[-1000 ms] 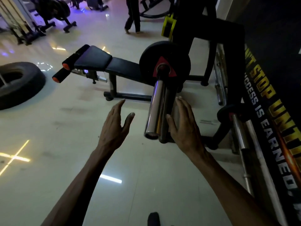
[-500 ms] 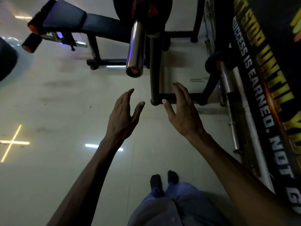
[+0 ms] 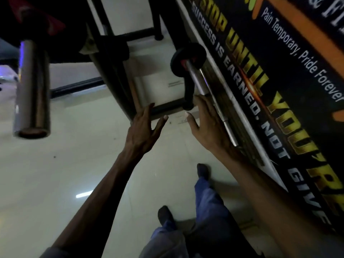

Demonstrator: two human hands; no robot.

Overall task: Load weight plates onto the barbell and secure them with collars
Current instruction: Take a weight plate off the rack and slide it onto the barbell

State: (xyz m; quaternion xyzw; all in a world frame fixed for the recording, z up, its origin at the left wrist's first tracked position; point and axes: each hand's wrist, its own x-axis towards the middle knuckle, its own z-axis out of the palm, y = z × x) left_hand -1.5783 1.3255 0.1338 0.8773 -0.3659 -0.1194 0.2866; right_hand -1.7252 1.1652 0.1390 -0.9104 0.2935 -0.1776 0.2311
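The chrome barbell sleeve (image 3: 31, 90) juts toward me at the left edge, its bare end open. A black weight plate (image 3: 55, 43) with a red hub sits on it at the top left, mostly dark. My left hand (image 3: 143, 131) is open, fingers spread, low over the floor, well right of the sleeve. My right hand (image 3: 208, 123) is open too, close to a second chrome bar (image 3: 197, 79) lying by the wall. That bar carries a small black plate (image 3: 188, 58). Neither hand holds anything. No collar is visible.
The black rack frame (image 3: 111, 71) stands between the sleeve and my hands, its foot bar (image 3: 167, 107) just beyond my fingers. A printed banner wall (image 3: 260, 90) runs along the right. My legs and dark shoes (image 3: 165, 215) are below, on pale shiny floor.
The view has swung down and right. The sleeve has slid to the left edge. Both hands have dropped away from it and now reach toward the bar by the wall.
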